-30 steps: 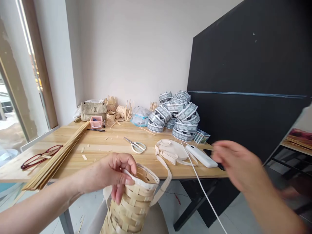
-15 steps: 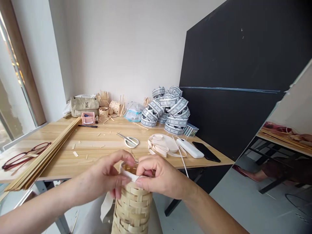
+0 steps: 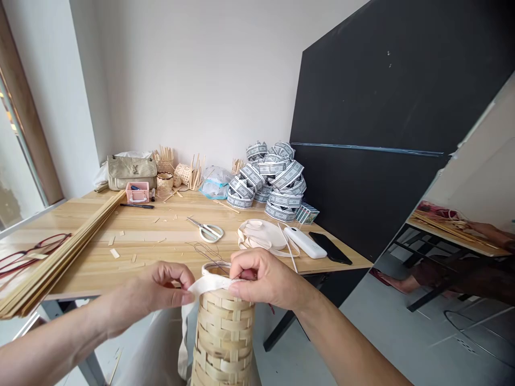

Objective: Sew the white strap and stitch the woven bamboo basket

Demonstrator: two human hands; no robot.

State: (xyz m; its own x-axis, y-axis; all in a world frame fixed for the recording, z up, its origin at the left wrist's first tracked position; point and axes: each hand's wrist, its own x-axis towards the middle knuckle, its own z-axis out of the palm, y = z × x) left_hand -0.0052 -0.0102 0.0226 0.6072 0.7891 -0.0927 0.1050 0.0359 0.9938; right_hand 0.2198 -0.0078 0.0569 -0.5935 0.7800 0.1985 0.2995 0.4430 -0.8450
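A woven bamboo basket (image 3: 225,338) stands upright in front of me, below the table's near edge. White fabric tape (image 3: 210,284) runs around its rim, and a loose end hangs down at the basket's left. My left hand (image 3: 164,289) pinches this tape just left of the rim, pulling it out from the basket. On the right side of the rim, my right hand (image 3: 261,281) presses the tape between thumb and fingers. Dark thread (image 3: 207,249) loops on the table behind the rim. Whether a needle is in my right fingers cannot be seen.
White scissors (image 3: 209,231), a coil of cream tape (image 3: 261,234), a white power bank (image 3: 306,243) and a black phone (image 3: 330,247) lie on the table. Bamboo strips (image 3: 64,252) and red glasses (image 3: 34,252) are left. Patterned ribbon rolls (image 3: 277,182) pile up behind. Another person sits far right.
My left hand has moved left and drawn the tape away from the rim. My right hand stays at the rim. The view has shifted slightly to the right.
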